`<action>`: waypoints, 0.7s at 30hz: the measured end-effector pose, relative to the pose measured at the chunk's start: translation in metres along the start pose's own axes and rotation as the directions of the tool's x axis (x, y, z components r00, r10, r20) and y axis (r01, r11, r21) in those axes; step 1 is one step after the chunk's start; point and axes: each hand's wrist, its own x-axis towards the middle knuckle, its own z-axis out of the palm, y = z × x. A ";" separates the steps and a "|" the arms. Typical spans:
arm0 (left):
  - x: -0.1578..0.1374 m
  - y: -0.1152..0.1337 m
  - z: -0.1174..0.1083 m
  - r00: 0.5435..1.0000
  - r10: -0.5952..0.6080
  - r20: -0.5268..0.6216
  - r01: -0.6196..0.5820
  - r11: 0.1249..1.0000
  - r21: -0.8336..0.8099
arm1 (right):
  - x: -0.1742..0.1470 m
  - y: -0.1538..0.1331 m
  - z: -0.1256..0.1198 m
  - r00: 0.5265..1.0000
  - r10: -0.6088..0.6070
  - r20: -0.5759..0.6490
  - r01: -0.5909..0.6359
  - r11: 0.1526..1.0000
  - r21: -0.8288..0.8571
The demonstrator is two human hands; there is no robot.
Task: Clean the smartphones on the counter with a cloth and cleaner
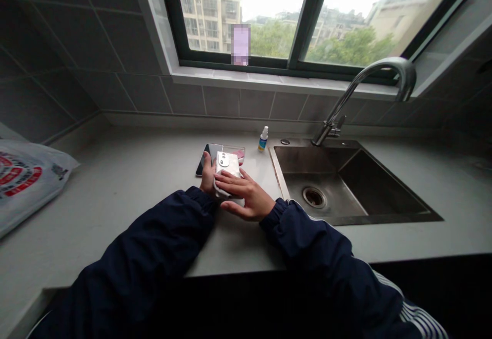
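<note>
My left hand (208, 176) is wrapped round the side of a pale phone (232, 162), its back and camera block facing up. My right hand (249, 194) lies across the phone's lower part, its fingers pressing a white cloth (222, 191) to it; the cloth is mostly hidden beneath them. Just behind, a second phone with a dark screen (208, 153) lies on the counter. Beside that is a clear, flat case or tray (243, 150) with something pink in it, partly covered by the held phone. A small spray bottle (263, 139) stands upright further back.
A steel sink (330, 175) is set into the pale counter (149, 162) on the right, with a curved faucet (342, 103) behind it. At the far left rests a printed plastic bag (31, 180). A window (269, 26) with a ledge runs along the back wall.
</note>
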 end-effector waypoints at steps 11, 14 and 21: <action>-0.002 -0.003 0.002 0.978 -0.147 0.148 0.160 0.984 -0.078 | 0.002 0.012 0.000 0.967 0.244 -0.070 -0.252 0.957 -0.141; -0.008 -0.006 0.010 0.955 -0.238 0.175 0.246 0.969 -0.026 | 0.002 0.020 -0.004 0.935 0.330 -0.134 -0.349 0.923 -0.164; -0.008 -0.009 0.016 0.982 -0.165 0.086 0.166 0.986 -0.007 | 0.003 0.020 0.000 0.936 0.333 -0.113 -0.346 0.928 -0.135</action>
